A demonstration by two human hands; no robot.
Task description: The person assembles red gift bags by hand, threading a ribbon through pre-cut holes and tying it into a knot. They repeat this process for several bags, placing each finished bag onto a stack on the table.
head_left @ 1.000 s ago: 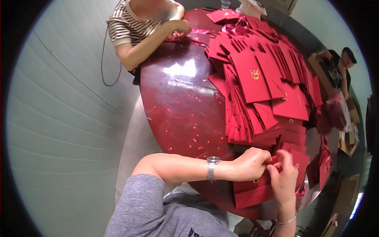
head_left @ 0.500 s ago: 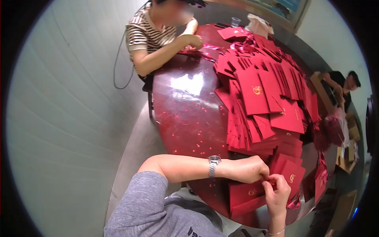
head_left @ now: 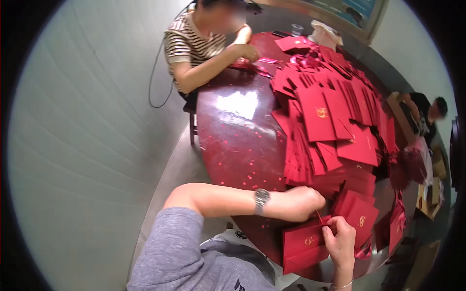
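Observation:
A red paper bag with a gold emblem lies tilted at the near table edge. My left hand, with a metal watch at the wrist, is closed just above the bag's top edge. From its fingers a thin red ribbon runs down toward my right hand. The right thumb and forefinger pinch at the top corner of the bag, where the ribbon meets it. The exact grip of the left fingers is partly hidden. Beside my right hand stands another red bag with a gold emblem.
A large heap of red bags covers the right of the dark round table. Red dots of paper are scattered on its surface. Across sits a person in a striped shirt, hands on ribbon. Another person is far right, near cardboard boxes.
My left hand has moved slightly up and left, away from the right hand, and a stretch of red ribbon now shows between them. The whole view has shifted a little.

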